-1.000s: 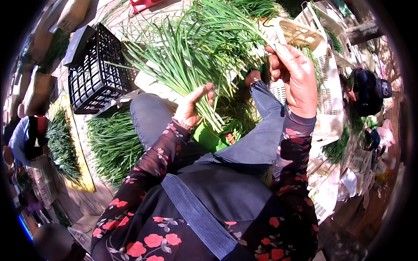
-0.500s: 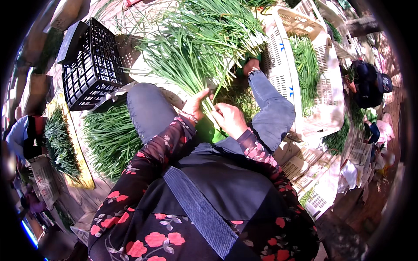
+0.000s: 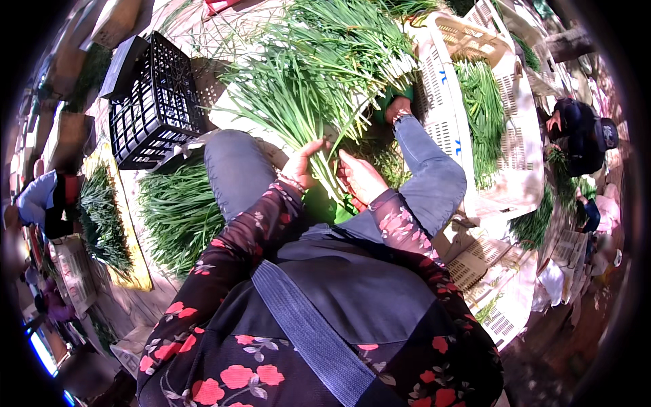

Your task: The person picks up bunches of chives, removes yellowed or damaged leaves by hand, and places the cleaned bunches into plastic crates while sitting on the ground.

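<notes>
**Both hands gathered on a bunch of green chives**

The bunch of chives (image 3: 319, 102) fans from the middle of the frame toward the top, its stalk ends drawn together just above the person's lap. The left hand (image 3: 303, 166) wraps those stalk ends, fingers closed around them. The right hand (image 3: 361, 180) sits just beside it, touching the same stalks from the right; whether its fingers are clamped or only resting there I cannot tell.

A loose pile of greens (image 3: 176, 210) lies left of the knee, and a black crate (image 3: 152, 102) stands at the upper left. A white slatted crate (image 3: 451, 115) holding more greens runs down the right side. Another person in dark clothes (image 3: 580, 132) crouches at the far right.

The risk, as I judge it: the leaves are long and floppy, so a slack hold at the stalk ends could let strands slide out and scatter, and a tight squeeze could bruise or snap them.
</notes>
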Available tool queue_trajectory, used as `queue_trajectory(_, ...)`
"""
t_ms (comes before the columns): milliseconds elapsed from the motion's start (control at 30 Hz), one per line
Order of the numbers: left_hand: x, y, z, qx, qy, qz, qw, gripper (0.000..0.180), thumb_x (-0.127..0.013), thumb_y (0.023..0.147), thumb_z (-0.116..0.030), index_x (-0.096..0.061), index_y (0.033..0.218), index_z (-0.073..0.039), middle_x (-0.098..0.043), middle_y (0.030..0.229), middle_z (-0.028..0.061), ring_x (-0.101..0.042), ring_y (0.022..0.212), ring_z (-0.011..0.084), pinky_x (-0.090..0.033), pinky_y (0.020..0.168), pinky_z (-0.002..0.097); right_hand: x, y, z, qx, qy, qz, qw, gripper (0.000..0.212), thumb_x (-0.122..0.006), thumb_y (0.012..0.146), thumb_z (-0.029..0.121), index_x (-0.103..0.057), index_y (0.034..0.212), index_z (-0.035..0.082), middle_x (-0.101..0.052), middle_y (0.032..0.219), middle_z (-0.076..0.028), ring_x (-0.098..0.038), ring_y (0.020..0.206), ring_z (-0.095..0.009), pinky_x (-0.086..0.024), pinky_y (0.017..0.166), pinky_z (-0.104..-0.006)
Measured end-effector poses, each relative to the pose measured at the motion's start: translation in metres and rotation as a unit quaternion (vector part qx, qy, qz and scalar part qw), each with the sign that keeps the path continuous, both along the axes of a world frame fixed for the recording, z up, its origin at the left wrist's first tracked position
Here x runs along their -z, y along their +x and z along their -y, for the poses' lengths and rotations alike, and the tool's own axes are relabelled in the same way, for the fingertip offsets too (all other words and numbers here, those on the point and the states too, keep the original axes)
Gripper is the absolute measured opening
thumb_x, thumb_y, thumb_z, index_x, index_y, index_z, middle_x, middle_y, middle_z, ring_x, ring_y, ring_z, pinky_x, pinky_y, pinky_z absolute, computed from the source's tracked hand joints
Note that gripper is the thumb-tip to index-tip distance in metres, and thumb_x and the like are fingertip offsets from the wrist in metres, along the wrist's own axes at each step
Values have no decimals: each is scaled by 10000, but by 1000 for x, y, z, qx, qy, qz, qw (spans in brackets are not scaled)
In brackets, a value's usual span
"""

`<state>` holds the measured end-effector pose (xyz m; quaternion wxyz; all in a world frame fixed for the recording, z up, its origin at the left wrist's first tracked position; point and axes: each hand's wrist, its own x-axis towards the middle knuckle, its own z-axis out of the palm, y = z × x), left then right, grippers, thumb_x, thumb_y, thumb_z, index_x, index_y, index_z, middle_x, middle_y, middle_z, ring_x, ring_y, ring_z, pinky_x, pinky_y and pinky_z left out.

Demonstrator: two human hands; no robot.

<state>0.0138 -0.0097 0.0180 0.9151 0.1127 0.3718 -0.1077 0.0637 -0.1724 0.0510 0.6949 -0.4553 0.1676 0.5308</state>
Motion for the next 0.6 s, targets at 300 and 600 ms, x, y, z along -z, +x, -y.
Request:
queue_trajectory(300, 16, 7, -23, -81, -101, 172, 977, 166, -589, 863, -72, -601, 1028, -57, -618, 880, 41, -594, 853, 203, -502, 782, 390, -34, -2, 7, 104, 34, 83, 991, 96, -614, 884, 141, -614, 913, 49, -635, 803, -26, -602, 666, -99, -502, 591, -233)
queue_trajectory(600, 19, 7, -28, -99, -59, 123, 986, 168, -625, 836, -78, -602, 999, -49, -633, 902, 68, -600, 870, 259, -514, 787, 406, -73, 32, 68, -231, -574, 681, 391, 437, -688, 776, 328, -574, 1047, 4, -578, 977, -163, -562, 906, -318, -470, 753, -447)
